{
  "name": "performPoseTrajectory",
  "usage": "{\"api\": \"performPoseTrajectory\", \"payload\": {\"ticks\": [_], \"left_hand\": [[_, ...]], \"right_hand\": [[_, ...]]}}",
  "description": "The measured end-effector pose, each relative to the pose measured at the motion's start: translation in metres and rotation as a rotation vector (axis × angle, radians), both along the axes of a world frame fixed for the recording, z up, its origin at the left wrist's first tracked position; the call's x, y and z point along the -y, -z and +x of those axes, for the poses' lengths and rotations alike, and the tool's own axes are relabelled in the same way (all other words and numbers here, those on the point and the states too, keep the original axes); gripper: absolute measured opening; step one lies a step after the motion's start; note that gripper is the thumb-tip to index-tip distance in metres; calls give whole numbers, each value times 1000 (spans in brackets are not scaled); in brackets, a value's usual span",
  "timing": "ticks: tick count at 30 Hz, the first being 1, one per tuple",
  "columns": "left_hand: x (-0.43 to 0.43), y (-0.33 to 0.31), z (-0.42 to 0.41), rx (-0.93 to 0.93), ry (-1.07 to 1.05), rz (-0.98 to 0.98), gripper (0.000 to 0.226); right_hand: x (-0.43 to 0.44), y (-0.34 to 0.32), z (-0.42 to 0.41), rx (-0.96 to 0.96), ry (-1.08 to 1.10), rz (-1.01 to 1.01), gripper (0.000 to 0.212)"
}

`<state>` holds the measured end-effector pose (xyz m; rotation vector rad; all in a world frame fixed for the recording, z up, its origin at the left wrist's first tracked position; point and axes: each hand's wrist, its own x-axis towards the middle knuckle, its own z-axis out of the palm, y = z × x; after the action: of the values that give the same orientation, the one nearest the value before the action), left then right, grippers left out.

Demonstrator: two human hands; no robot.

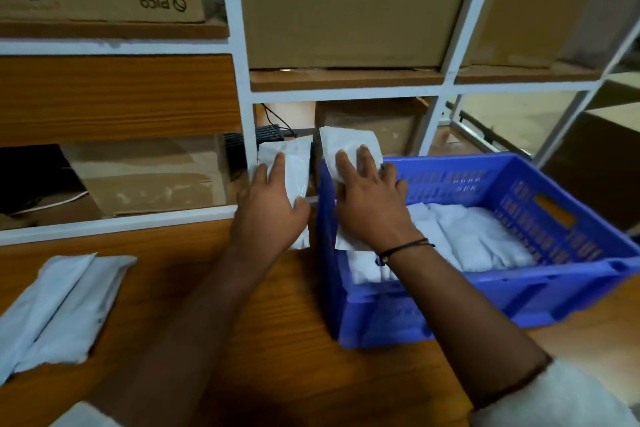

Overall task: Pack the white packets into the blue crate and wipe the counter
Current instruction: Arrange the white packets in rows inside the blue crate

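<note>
Blue crate (485, 305) at right on the wooden counter (291, 357) holds stacked packets (485, 239). The left hand (273, 204) grips one white packet (294, 163) just left of it; the right hand (370, 198), fingers spread, holds a second packet (343, 142) over its left wall. Two loose packets (59, 305) lie near left

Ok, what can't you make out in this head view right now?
- Packets in the blue crate: the right hand and forearm cover part of the pile; count unclear.
- Packet stack on the counter: cut off by the left edge.
- Left packet under the left hand, right packet: covered and blurred; no print readable.
</note>
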<state>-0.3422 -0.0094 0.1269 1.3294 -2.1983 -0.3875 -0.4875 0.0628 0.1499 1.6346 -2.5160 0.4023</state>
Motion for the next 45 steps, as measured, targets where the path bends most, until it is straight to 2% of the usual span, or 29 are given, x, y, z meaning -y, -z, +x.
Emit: {"api": "performPoseTrajectory", "payload": {"ticks": [10, 14, 20, 25, 29, 31, 36, 38, 41, 45], "left_hand": [[-48, 3, -170, 49, 96, 102, 83], [-64, 17, -239, 157, 135, 158, 83], [-95, 43, -303, 383, 86, 309, 83], [-92, 73, -311, 529, 108, 383, 92], [-91, 72, -302, 583, 110, 389, 102], [-86, 64, -297, 664, 159, 340, 108], [-65, 57, -284, 892, 482, 70, 126], [-58, 63, -280, 959, 538, 34, 126], [-51, 71, -277, 994, 493, 95, 120], [-49, 69, -276, 951, 436, 117, 110]], "right_hand": [[-55, 16, -199, 34, 120, 93, 59], [-77, 24, -270, 92, 98, 197, 55], [-96, 35, -322, 70, -18, 307, 50], [-97, 47, -327, 90, -78, 350, 45], [-99, 56, -322, 71, -109, 370, 43], [-98, 58, -321, 62, -113, 385, 44], [-94, 61, -324, 114, -102, 442, 41], [-91, 61, -324, 157, -94, 486, 45], [-87, 61, -320, 232, -159, 591, 74], [-88, 57, -324, 285, -273, 578, 58]]}}
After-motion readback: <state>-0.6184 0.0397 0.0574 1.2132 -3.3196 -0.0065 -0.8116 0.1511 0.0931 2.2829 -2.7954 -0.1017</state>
